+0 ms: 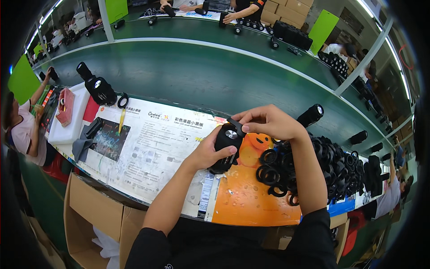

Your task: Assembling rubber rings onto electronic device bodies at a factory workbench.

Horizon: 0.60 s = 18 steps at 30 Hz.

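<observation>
Working a curved matte-black band [236, 125] at the upper end of a matte-black cylindrical device with a round silver disc on its end face [225, 147]; judged to be the step in hand, though whether the band is going on, coming off or being adjusted cannot be told.

Left hand [207, 151]: wrapped around the cylindrical device from its left side, thumb laid across the near face. Right hand [271, 122]: fingertips pinching the band from the upper right, palm off the device.

Position: device upright but slightly tilted, within the left hand's grasp and just below the right fingertips, over the border between a white printed sheet [152, 166] and a glossy orange sheet [253, 204]. Base contact with the sheets unclear.

Next move, as judged: left grip kept firm against twisting, right fingertips easing the band evenly around the end. Likely risk: band sitting crooked or slipping from the pinch.

Nearby: heaped black rings [333, 168] beside the right forearm, a few loose ones at its near edge; another black cylinder with a silver end [310, 115] beyond the heap, well apart from both hands.
</observation>
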Motion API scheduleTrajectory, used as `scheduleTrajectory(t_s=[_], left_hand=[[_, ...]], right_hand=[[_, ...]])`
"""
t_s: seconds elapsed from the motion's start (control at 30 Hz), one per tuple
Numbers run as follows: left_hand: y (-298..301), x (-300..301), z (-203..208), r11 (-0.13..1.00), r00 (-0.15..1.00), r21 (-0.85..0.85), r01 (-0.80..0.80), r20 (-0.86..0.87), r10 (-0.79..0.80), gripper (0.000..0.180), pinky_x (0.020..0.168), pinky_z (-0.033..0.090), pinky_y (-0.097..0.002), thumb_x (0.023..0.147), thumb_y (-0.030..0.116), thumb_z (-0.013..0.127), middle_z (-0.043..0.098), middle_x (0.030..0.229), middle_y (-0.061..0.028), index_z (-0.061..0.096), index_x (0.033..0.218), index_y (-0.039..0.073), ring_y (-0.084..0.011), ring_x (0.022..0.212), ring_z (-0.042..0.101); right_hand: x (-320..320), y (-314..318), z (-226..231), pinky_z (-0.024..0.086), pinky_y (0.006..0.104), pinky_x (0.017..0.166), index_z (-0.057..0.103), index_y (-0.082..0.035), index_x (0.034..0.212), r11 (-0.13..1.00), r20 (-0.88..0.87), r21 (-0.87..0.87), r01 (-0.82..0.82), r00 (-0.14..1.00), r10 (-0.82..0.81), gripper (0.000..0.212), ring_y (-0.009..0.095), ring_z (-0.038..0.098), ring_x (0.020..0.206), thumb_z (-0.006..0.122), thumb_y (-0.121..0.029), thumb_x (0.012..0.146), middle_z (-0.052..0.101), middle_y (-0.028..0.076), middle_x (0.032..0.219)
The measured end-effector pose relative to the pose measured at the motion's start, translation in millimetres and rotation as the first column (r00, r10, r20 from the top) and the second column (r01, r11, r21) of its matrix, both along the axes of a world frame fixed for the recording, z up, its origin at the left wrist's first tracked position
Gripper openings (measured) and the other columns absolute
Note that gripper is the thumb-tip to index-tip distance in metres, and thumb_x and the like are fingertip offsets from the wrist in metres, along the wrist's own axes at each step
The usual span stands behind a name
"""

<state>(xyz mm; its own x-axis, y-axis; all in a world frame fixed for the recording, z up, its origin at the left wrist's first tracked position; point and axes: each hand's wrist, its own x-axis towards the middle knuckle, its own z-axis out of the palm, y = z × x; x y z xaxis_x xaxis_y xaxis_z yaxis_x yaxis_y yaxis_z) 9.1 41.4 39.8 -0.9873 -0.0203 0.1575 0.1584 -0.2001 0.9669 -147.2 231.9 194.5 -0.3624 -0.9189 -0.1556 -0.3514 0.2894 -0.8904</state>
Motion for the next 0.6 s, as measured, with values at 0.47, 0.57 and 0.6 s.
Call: scheduleTrajectory(t_s=[0.47,0.57,0.6], left_hand=[[-2.7,3.3,6.3,0.997,0.999,-0.069,0.018,0.049,-0.015,0.089,0.103,0.057,-0.0358,0.095,0.042,0.088,0.067,0.135,-0.0131,0.045,0.16,0.002,-0.0205,0.12,0.068],[-0.7,2.3,5.7,0.998,0.999,-0.053,0.027,0.042,-0.024,0.09,0.104,0.057,-0.0357,0.094,0.043,0.089,0.067,0.136,-0.0137,0.044,0.161,0.002,-0.0213,0.122,0.068],[-1.3,2.9,5.5,0.997,0.998,-0.07,0.025,0.057,-0.021,0.09,0.104,0.057,-0.0358,0.094,0.043,0.089,0.067,0.136,-0.0139,0.044,0.161,0.002,-0.0217,0.122,0.068]], right_hand=[[13.2,-10.7,12.5,0.056,0.0422,0.112,0.083,-0.002,0.11,0.988,-0.323,0.051,-0.144,0.934,0.153,0.021,0.031,0.076,0.124,0.084,-0.018,0.096,0.077,0.016,0.14],[11.6,-10.9,16.6,0.056,0.0422,0.112,0.083,-0.002,0.111,0.99,-0.335,0.062,-0.128,0.931,0.142,0.023,0.03,0.075,0.125,0.084,-0.02,0.096,0.077,0.015,0.141],[11.8,-13.2,18.2,0.056,0.0425,0.112,0.083,-0.003,0.111,0.987,-0.332,0.086,-0.133,0.93,0.155,0.023,0.03,0.075,0.125,0.084,-0.021,0.096,0.077,0.015,0.141]])
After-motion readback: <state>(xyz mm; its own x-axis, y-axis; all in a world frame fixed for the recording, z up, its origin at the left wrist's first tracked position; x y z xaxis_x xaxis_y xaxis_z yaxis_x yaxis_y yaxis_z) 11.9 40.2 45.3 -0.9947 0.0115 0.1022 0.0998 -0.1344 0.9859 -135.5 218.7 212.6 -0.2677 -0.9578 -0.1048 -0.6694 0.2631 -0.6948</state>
